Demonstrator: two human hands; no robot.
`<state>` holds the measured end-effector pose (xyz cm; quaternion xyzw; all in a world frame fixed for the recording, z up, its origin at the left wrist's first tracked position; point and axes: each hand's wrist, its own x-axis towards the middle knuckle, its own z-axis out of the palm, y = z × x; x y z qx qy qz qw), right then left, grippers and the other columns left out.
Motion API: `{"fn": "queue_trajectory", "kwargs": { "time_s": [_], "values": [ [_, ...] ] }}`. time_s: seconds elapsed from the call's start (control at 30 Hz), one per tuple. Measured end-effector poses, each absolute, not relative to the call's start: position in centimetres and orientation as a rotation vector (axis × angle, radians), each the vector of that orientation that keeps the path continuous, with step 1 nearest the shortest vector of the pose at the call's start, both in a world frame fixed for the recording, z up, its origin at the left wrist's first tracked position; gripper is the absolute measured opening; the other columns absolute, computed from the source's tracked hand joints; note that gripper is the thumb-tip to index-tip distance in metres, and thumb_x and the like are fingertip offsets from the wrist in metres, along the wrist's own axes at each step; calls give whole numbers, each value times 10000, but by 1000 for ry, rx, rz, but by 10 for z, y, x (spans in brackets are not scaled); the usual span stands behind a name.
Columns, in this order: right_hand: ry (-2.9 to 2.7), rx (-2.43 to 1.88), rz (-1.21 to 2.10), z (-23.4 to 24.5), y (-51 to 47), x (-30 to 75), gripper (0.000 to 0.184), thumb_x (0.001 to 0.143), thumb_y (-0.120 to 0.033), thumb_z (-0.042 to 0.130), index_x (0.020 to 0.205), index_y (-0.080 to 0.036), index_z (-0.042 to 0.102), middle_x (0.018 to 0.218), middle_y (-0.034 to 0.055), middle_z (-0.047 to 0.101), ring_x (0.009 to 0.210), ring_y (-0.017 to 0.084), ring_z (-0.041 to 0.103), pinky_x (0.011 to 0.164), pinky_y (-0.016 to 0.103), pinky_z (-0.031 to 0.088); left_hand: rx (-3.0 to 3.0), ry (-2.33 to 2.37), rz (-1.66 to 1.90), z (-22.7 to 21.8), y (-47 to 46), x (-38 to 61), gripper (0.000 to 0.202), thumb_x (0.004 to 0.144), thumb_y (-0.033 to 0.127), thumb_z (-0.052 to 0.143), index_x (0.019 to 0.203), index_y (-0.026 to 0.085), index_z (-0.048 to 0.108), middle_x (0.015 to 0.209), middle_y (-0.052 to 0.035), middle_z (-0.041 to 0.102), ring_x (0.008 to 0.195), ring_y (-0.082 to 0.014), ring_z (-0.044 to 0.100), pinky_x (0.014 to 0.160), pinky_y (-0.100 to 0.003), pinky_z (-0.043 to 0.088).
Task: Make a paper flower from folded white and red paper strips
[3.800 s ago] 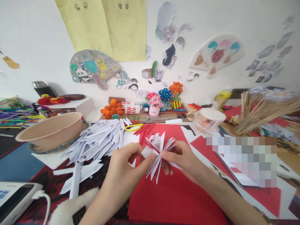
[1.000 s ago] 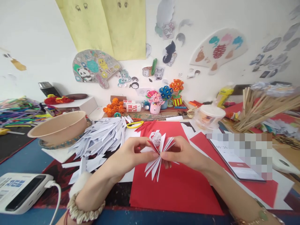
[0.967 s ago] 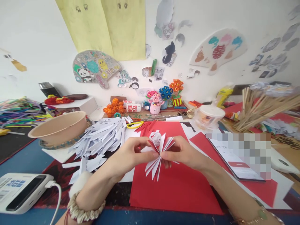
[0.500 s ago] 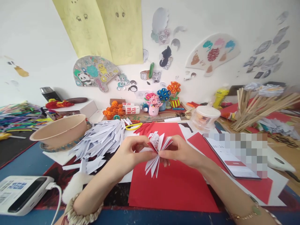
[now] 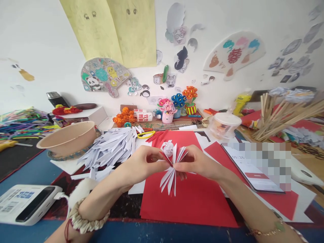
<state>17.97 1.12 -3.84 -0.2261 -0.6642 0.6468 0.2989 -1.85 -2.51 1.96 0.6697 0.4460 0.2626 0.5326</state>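
Observation:
Between my two hands is a paper flower [image 5: 168,179] made of folded white strips, with some red ones, fanned out above and below the pinch. My left hand [image 5: 149,165] grips its left side near the middle, thumb against a red strip. My right hand [image 5: 193,165] pinches the strips at the centre from the right. A crumpled white paper piece [image 5: 168,147] shows at the top, just behind the strips. Beneath the hands lies a red paper sheet [image 5: 182,206]. To the left is a heap of folded white paper strips [image 5: 108,148].
A beige bowl [image 5: 68,135] stands at the left, with a white power bank [image 5: 30,204] in front. On the right lie a phone [image 5: 253,168], a lidded plastic tub [image 5: 225,123] and wooden sticks [image 5: 278,118]. Small flower pots [image 5: 167,118] line the wall.
The view has shifted slightly. Both hands keep their pinch on the paper flower, whose lower strips now hang a little more upright, with some red showing among them.

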Motion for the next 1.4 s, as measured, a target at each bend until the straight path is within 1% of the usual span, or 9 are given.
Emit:
{"fn": "queue_trajectory", "kwargs": {
  "time_s": [0.13,0.3,0.4,0.57,0.8,1.0,1.13,1.3,1.4],
  "values": [
    [-1760,-587,1753,-39,11,180,231,803,-335,759,792,-129,654,630,-1,645,538,91,614,532,194,504,1503,1133,606,16,-25,-18,133,748,273,694,695,154,721,644,4,645,622,-121,514,607,-247,372],
    [-1745,-588,1766,-40,12,179,222,820,-326,746,786,-127,653,636,-2,642,540,84,604,538,187,501,1436,1111,674,12,-27,-17,119,725,255,700,734,136,711,747,-35,698,718,-160,584,686,-275,427],
    [-1744,-573,1764,-41,12,180,221,826,-327,740,797,-124,659,637,1,647,532,86,608,532,188,502,1477,1107,725,9,-28,-16,122,728,265,696,721,143,703,727,-37,690,718,-175,589,677,-282,432],
    [-1720,-587,1757,-41,12,179,230,815,-333,747,808,-118,665,638,5,656,516,91,622,508,185,499,1670,1177,816,5,-31,-16,162,754,292,673,664,160,695,620,-11,625,604,-140,479,589,-266,361],
    [-1718,-627,1687,-42,12,177,232,818,-344,745,822,-123,675,637,2,657,518,95,628,500,188,499,1840,1357,812,8,-36,-13,148,778,241,618,685,156,696,574,38,520,579,-110,362,563,-254,279],
    [-1721,-639,1678,-44,12,177,265,801,-371,760,827,-125,666,646,5,663,523,101,631,503,197,509,1869,1338,774,12,-32,-14,184,800,272,611,667,162,678,588,29,561,583,-113,382,565,-254,274],
    [-1712,-608,1682,-44,13,178,247,823,-363,744,824,-132,657,647,4,666,521,96,625,513,197,520,1881,1350,680,14,-28,-19,230,799,356,639,683,166,695,570,30,507,584,-120,355,563,-262,264],
    [-1698,-566,1696,-43,13,178,250,826,-359,742,800,-124,662,635,10,661,524,95,620,517,197,521,1892,1305,621,13,-27,-22,254,811,400,641,752,171,732,630,9,580,615,-129,384,588,-266,292],
    [-1681,-559,1688,-44,13,178,239,822,-347,747,803,-123,666,639,10,662,529,93,620,520,194,520,1866,1322,648,14,-28,-21,270,812,409,642,736,166,730,588,23,522,590,-121,350,567,-267,271]
  ]
}}
